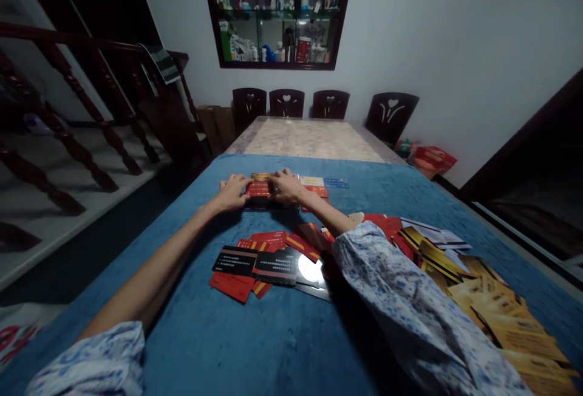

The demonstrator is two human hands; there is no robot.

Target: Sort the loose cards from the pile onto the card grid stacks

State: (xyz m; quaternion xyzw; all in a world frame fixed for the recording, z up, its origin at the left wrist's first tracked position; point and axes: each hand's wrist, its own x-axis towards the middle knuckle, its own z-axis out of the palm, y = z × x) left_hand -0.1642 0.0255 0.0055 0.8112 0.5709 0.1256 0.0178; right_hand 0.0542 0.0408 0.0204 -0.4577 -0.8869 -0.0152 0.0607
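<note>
My left hand (233, 193) rests at the left end of a red card (259, 189) laid out on the blue cloth, its fingers bent against the edge. My right hand (286, 189) touches the same card's right side, fingers curled over it. A gold card (260, 176) lies just behind, and a dark card (257, 203) shows in front. To the right of my right hand are a pale card (312, 181), a blue card (336, 183) and a red-orange card (319, 191). Nearer me lies a loose pile of black cards (274, 265) and red cards (232, 285).
Many gold cards (514, 323) spread along the right side, beside white cards (435, 235) and more red ones. Beyond the blue cloth (204, 335) is the bare stone tabletop (310, 138), with chairs (286, 103) behind. A railing (73, 141) stands at the left.
</note>
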